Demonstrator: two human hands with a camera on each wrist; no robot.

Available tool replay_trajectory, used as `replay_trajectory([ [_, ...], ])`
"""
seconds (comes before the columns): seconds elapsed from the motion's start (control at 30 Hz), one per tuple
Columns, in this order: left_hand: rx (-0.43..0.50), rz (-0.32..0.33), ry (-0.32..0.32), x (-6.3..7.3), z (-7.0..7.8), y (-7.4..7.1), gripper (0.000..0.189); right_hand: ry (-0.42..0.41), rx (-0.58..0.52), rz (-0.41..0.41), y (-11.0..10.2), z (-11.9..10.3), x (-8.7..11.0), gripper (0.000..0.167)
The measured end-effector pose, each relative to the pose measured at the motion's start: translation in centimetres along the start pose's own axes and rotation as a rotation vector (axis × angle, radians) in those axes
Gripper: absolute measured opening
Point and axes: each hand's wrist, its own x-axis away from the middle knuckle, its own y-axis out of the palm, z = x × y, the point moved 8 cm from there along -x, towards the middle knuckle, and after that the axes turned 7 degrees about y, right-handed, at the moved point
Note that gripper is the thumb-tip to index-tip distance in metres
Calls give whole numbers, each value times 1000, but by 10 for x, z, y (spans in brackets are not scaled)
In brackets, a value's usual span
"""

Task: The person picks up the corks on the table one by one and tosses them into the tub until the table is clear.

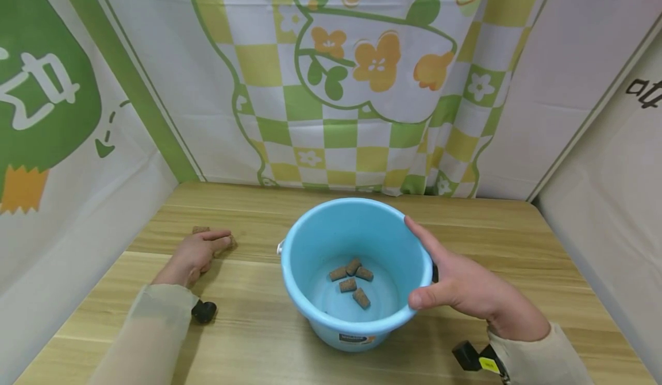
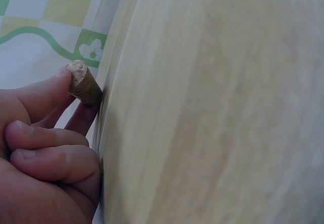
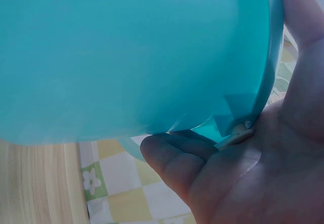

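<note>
My left hand [image 1: 195, 254] is low over the left part of the wooden table. Its thumb and fingers pinch a cork [image 2: 85, 83], close to the tabletop in the left wrist view; in the head view the fingers partly cover it. Another cork [image 1: 200, 230] lies just behind that hand. A light blue bucket [image 1: 357, 328] stands upright at the middle of the table. Inside, on its floor, lie several corks [image 1: 348, 285]. My right hand [image 1: 462, 284] holds the bucket's right side, thumb over the rim and other fingers along the outside wall.
The wooden table [image 1: 243, 339] reaches back to a patterned curtain [image 1: 320, 138]. Cloth walls stand at the left and right. A white handle fitting [image 1: 280, 247] sticks out from the bucket's left side. Black devices [image 1: 204, 311] are worn at both wrists.
</note>
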Motion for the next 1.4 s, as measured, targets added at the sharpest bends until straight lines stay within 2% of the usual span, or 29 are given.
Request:
replay_trajectory([
  [0.13,-13,-11,-13,1,-1,0,55,-1,6,-1,0,0,0,118],
  [0.37,-72,19,28,-3,1,0,53,4,14,9,-1,0,0,118],
  [0.57,-111,27,18,-4,1,0,53,5,14,8,0,1,-1,119],
  [0.67,-69,42,-1,-4,1,1,56,7,7,5,0,1,-2,119],
  [0.8,60,26,-29,-2,6,4,56,8,2,6,0,0,-2,120],
  [0.87,124,3,-24,2,13,5,56,7,2,6,0,0,-2,119],
  [0.97,164,-9,-6,6,28,6,59,11,14,11,-1,0,-1,120],
  [1.1,172,-11,75,10,57,8,62,18,15,12,-1,1,-1,120],
  [1.23,223,-42,159,15,83,15,63,20,3,8,-1,1,-1,120],
  [1.4,261,-56,202,23,105,22,64,22,-9,0,0,1,-1,120],
])
